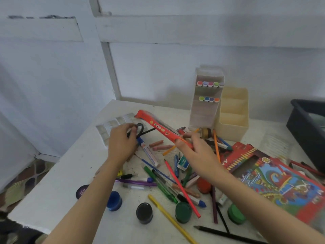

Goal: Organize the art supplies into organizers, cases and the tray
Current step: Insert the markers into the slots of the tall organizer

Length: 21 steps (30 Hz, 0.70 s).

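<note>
Orange-red long flat cardboard case point(160, 130) hangs above the white table point(70, 173), gripped at its near end by the right hand point(198, 154) with thumb and fingers curled round it. Its long axis runs away and leftward from that hand — far tip over the clear plastic palette tray point(109, 129). The left hand point(121, 143), nearer that tip, pinches a black tape ring point(140, 128) — probably not free to steady the case.

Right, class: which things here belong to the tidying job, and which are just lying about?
Job: black tape roll, orange-red box, clear marker organizer, cream organizer, dark tray, colour pencil box, paint pots.
Lying about: patterned floor mat.
</note>
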{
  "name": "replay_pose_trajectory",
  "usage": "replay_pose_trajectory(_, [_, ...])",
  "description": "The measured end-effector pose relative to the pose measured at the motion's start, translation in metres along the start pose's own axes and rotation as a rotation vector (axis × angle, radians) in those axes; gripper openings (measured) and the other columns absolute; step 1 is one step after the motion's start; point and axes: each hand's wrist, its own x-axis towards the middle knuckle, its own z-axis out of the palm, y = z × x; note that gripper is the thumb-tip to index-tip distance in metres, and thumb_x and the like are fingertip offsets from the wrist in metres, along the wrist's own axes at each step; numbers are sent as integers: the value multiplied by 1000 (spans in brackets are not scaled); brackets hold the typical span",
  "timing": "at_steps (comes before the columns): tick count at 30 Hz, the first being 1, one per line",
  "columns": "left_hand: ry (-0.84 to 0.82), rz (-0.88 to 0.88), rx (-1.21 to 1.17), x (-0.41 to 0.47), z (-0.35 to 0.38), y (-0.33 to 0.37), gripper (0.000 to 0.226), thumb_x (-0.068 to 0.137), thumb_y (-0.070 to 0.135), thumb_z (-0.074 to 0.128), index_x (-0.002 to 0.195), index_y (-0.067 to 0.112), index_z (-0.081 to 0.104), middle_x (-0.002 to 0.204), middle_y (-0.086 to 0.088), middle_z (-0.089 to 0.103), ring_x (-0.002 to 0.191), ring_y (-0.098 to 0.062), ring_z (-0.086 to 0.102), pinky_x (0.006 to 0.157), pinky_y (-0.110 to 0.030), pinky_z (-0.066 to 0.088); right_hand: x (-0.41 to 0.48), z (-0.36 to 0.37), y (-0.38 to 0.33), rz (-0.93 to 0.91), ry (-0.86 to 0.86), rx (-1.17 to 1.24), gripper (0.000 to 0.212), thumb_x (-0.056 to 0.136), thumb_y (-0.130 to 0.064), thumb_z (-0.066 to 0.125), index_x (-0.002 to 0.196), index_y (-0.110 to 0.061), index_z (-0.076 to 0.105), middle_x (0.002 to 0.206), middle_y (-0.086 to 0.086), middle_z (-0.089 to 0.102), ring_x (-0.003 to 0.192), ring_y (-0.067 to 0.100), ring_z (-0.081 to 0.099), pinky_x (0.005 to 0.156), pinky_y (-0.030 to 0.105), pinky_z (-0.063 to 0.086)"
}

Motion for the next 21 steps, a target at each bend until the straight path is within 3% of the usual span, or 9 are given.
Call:
replay_pose_trajectory(2, [-135,-162,-369,-10,-4,19,37,100,36,38,111,13,63,92,-5,70,71,-12,60,56,-14,43,-3,10,0,-4,34,-67,53,88,-65,38,128,-29,40,112,-11,50,105,10,48,83,28,39])
replay_pose_trajectory(4, [-347,-382,-691,-15,-3,28,46,96,52,36,111,15,60,84,-10,71,58,-17,64,45,-23,49,-7,20,-1,-8,0,-171,66,86,-70,34,138,-28,32,123,-7,42,119,14,38,97,34,36])
replay_pose_trajectory(5, [-405,-445,-730,-16,-1,30,44,92,52,44,111,15,58,83,-11,71,59,-19,66,44,-27,51,-10,24,-1,-18,-40,-204,71,85,-72,33,141,-28,28,126,-6,39,123,14,34,100,35,34])
replay_pose_trajectory(7, [-384,-483,-688,-18,1,30,37,87,32,64,116,13,53,94,-12,70,70,-23,70,50,-30,55,-14,31,-4,-48,-137,-211,80,81,-76,32,145,-29,23,135,-4,36,129,15,29,104,35,30])
replay_pose_trajectory(10, [-256,-517,-624,-15,-2,23,39,85,12,66,118,7,46,100,-12,66,72,-21,69,49,-25,53,-18,32,-4,-125,-238,-202,71,87,-69,33,146,-31,23,145,-7,33,133,12,26,107,33,25])
replay_pose_trajectory(14, [-158,-475,-517,-4,-20,14,37,88,13,64,118,11,44,89,-2,61,69,-16,65,52,-26,48,-23,14,0,-170,-252,-287,55,94,-56,37,143,-33,29,144,-11,35,133,8,26,110,31,24])
replay_pose_trajectory(18, [-112,-372,-302,1,-28,10,37,88,13,62,124,9,54,104,-9,67,71,-13,63,57,-23,46,-26,-12,17,-130,-184,-566,51,95,-52,36,141,-32,31,144,-11,35,134,10,26,112,35,19])
replay_pose_trajectory(21, [-73,-296,-120,-2,-27,16,48,86,11,63,132,6,51,128,-13,58,102,-23,60,81,-28,43,-23,-33,33,41,-113,-714,54,94,-55,31,143,-32,28,147,-6,33,137,15,26,114,45,10])
